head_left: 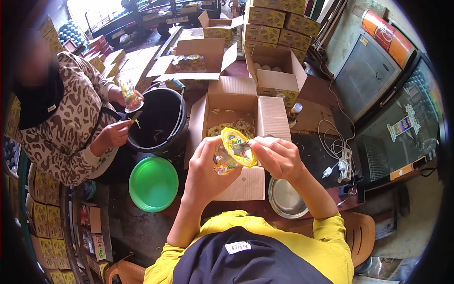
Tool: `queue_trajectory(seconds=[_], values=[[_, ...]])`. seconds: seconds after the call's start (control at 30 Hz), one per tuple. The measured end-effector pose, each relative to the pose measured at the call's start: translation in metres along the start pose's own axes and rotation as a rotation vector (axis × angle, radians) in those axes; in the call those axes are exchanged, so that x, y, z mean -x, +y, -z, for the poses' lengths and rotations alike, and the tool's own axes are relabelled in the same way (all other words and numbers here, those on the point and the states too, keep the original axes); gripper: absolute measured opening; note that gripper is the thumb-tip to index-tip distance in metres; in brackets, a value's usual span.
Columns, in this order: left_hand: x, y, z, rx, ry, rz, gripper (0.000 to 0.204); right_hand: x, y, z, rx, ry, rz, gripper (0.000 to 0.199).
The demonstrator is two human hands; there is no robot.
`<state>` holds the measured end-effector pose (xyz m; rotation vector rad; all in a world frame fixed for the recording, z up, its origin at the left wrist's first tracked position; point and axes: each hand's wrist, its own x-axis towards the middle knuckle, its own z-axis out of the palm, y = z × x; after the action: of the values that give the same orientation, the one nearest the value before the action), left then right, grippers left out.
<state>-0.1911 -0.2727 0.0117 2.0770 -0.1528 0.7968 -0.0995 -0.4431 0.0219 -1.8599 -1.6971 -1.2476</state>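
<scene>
The left hand (206, 165) gripped a small clear cup (223, 158) with colourful printing, held above an open cardboard box (236, 118). The right hand (276, 156) pinched its yellow foil lid (236, 144), peeled up and curling; a thin tool may have sat between those fingers, though blur hid it. Below lay a steel bowl (286, 199) and a green lid (153, 183). Further off, another person (66, 118) held a similar cup over a black bucket (161, 120). Beyond stood stacked yellow cartons (276, 23) and glass-fronted coolers (378, 94).
</scene>
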Motion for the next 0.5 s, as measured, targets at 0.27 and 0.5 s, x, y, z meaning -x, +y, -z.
queue_trajectory(seconds=[0.27, 0.5], values=[[-0.0005, -0.0056, 0.005, 0.084, -0.034, 0.055, 0.051, 0.0029, -0.0002, -0.0006, -0.038, -0.011, 0.004, 0.042], [-0.0006, -0.0006, 0.0059, 0.08, -0.041, 0.041, 0.05, 0.0006, -0.0007, 0.004, -0.034, -0.033, 0.021, 0.043]])
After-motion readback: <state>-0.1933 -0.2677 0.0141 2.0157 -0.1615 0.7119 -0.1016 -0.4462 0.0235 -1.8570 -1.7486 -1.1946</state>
